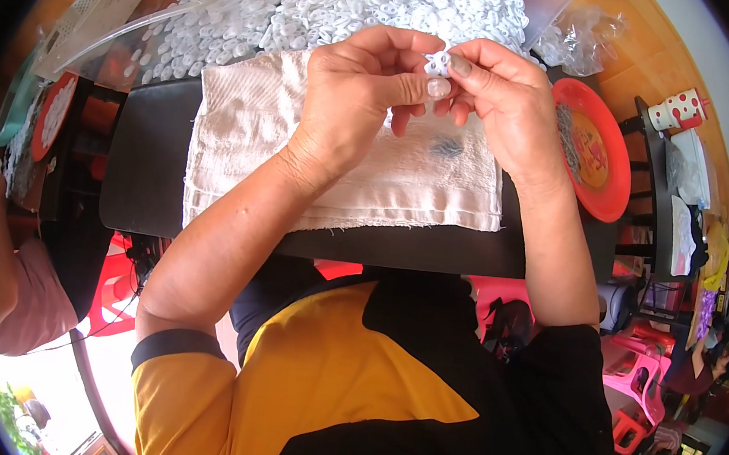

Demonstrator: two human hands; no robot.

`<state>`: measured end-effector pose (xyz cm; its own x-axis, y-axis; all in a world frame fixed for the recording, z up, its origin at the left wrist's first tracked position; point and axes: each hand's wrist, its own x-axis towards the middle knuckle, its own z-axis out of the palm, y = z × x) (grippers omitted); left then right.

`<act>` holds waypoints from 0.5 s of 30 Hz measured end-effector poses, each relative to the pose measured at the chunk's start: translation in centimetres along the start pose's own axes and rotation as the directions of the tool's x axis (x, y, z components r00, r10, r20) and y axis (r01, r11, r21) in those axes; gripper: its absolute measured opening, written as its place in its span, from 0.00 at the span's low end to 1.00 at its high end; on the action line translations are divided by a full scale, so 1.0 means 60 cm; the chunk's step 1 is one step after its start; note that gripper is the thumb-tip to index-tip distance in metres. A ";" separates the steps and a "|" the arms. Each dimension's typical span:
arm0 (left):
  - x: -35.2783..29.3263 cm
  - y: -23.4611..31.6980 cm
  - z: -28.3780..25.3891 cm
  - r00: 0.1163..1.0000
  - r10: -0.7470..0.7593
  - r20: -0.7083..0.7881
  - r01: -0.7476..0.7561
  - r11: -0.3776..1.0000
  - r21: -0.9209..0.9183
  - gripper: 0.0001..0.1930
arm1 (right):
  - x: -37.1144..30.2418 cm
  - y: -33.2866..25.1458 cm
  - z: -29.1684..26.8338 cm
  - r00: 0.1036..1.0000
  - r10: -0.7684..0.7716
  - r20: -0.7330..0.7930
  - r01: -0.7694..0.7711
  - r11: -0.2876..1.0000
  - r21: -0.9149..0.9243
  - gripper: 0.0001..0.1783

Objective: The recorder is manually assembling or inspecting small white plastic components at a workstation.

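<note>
A small white plastic piece with holes [437, 63] is pinched between the fingertips of both hands. My left hand [355, 84] grips it from the left, thumb extended toward it. From the right, my right hand [518, 107] closes thumb and forefinger on its other side. Both hands are over a folded cream towel [250, 144] on a dark table [150, 152]. On the towel below my hands lies a small patch of fine grey bits [447, 147]. Beyond them spreads a heap of similar small white pieces [409, 10]. Anything smaller between the fingertips is hidden.
White oval pieces [213, 28] lie in clear plastic at the far left. A red round tray [615, 184] with small grey bits stands right, near a clear plastic bag [584, 43] and a dotted cup [678, 110]. Another person [24, 297] sits at left.
</note>
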<state>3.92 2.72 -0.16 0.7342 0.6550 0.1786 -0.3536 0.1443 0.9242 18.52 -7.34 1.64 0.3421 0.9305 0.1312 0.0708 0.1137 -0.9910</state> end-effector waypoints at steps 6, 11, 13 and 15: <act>0.000 0.000 -0.006 0.998 0.039 0.053 -0.042 0.997 0.067 0.12 | -0.002 -0.005 -0.019 0.988 0.033 0.149 -0.036 0.999 0.018 0.13; -0.012 0.005 0.003 0.988 0.129 0.090 -0.142 0.976 0.167 0.13 | -0.006 -0.013 -0.014 0.981 0.084 0.177 -0.103 0.989 0.103 0.13; -0.014 0.006 0.006 0.985 0.144 0.096 -0.160 0.968 0.192 0.14 | -0.007 -0.015 -0.014 0.979 0.089 0.181 -0.107 0.990 0.089 0.13; -0.017 0.006 0.005 0.982 0.157 0.107 -0.173 0.972 0.160 0.13 | -0.009 -0.019 -0.010 0.978 0.097 0.186 -0.112 0.991 0.076 0.13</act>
<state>3.23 1.86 0.09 0.7273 0.5862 0.3569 -0.3780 -0.0919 0.9212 18.78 -8.20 2.70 0.1671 0.9856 0.0276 -0.0399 0.0347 -0.9986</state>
